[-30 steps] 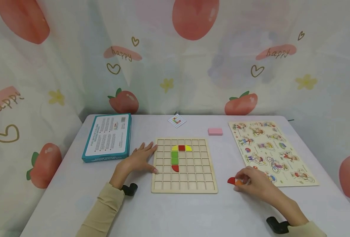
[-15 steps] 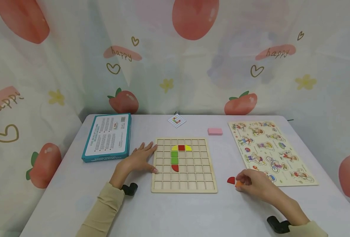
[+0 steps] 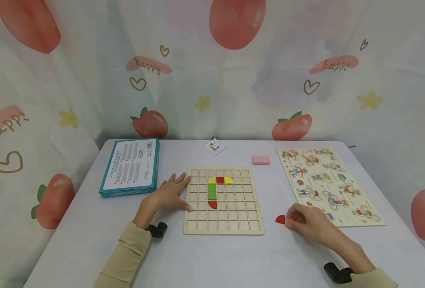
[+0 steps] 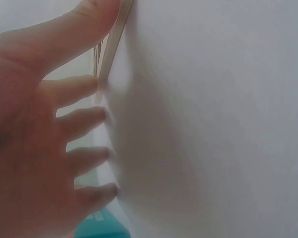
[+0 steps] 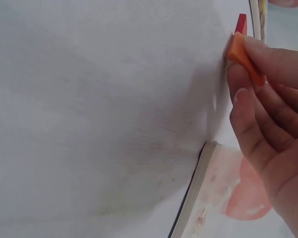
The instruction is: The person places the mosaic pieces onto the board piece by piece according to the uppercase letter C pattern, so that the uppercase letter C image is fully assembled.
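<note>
My left hand (image 3: 169, 193) rests with spread fingers at the left edge of a wooden grid board (image 3: 234, 228). In the board's cells sit two yellow quarter-round pieces, a red square (image 3: 220, 180), two green squares (image 3: 212, 191) and a red quarter-round piece (image 3: 213, 204). To the right of the board, my right hand (image 3: 306, 220) pinches a small orange piece (image 5: 245, 58) between thumb and fingers, partly hidden by them. Just left of those fingertips lies another red quarter-round piece (image 3: 280, 219) on the table; its red edge also shows behind the orange piece in the right wrist view.
A teal box (image 3: 129, 168) lies at the left, near my left hand. Behind the board are a small pattern card (image 3: 214, 147) and a pink block (image 3: 261, 160). A picture puzzle board (image 3: 327, 184) extends along the right, close beyond my right hand.
The right fingers, with the orange piece, have shifted slightly away from the red quarter-round piece, leaving more of it showing. The left hand and the grid board have stayed put.
</note>
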{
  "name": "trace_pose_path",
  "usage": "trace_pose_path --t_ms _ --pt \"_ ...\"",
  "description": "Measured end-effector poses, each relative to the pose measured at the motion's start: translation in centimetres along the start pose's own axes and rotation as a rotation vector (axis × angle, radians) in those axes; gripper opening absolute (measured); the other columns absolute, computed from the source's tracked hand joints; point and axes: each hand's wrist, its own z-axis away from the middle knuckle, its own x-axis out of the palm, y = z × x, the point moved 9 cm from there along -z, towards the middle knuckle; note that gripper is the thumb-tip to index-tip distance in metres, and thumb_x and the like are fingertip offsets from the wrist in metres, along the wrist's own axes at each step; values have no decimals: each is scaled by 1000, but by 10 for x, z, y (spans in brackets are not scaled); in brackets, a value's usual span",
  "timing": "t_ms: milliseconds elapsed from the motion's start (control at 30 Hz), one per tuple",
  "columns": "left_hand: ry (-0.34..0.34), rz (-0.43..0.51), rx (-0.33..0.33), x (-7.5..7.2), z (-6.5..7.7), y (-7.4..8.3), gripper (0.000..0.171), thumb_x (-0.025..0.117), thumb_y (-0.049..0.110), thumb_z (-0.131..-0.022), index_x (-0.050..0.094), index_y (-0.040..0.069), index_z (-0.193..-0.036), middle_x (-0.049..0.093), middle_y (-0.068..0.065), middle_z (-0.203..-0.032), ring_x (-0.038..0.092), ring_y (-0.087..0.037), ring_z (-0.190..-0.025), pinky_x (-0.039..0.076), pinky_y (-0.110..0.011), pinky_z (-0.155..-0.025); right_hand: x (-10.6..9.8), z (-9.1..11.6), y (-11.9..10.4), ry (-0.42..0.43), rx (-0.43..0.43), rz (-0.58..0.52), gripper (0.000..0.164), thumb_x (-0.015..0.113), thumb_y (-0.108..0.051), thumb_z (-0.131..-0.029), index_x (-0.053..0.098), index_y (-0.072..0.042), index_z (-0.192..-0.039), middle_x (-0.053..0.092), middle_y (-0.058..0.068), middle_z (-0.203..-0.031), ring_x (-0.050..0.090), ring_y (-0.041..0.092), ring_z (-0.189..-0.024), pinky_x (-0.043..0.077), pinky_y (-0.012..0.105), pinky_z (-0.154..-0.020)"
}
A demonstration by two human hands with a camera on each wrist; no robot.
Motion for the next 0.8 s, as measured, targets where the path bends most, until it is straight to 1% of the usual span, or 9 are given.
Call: trace_pose_path --t_ms 133,233,367,500,600,700,800 --pt "2 6 -2 0 0 -1 106 87 39 -81 27 12 -164 16 -12 -173 2 -42 -160 5 -62 -128 -3 -2 -3 10 -18 -4 13 79 -12 -89 70 -14 -97 71 -10 -85 60 0 -76 56 21 -70" --pt "3 13 -2 0 1 -1 106 87 39 -81 28 12 -164 16 -12 -173 2 -42 -160 5 -63 -128 -4 -4 -4 19 -22 -21 13 78 -13 -90 73 -15 -102 73 -9 -92 64 2 -83 58 22 -76" --pt "1 18 -6 0 1 -1 106 87 40 -80 28 12 -164 15 -12 -173 1 -42 -160 4 -62 -128 -3 -7 -8 22 -46 -58 15 76 -11 -92 74 -14 -106 75 -6 -101 67 2 -89 59 22 -80" --pt "2 20 -13 1 2 -1 106 87 40 -81 27 13 -164 15 -12 -173 0 -41 -160 4 -62 -128 -1 -11 -14 23 -77 -101 17 74 -5 -92 74 -12 -107 76 -3 -105 67 0 -90 59 21 -81" --pt "5 26 -13 0 3 -1 106 87 39 -81 27 13 -164 15 -12 -173 0 -41 -160 4 -63 -128 2 -15 -19 17 -94 -148 20 72 0 -92 74 -10 -109 76 0 -106 69 2 -89 60 21 -81" --pt "6 33 -12 0 2 -1 106 88 39 -80 28 13 -164 15 -11 -173 0 -41 -160 3 -62 -128 7 -18 -22 1 -92 -187 21 72 0 -92 73 -9 -111 76 2 -108 70 3 -89 60 21 -79" --pt "13 36 -5 0 0 -1 106 88 38 -79 29 12 -163 16 -12 -173 1 -42 -160 4 -63 -127 11 -23 -26 -8 -81 -204 22 74 -2 -92 73 -8 -113 76 4 -110 70 5 -89 60 21 -77"
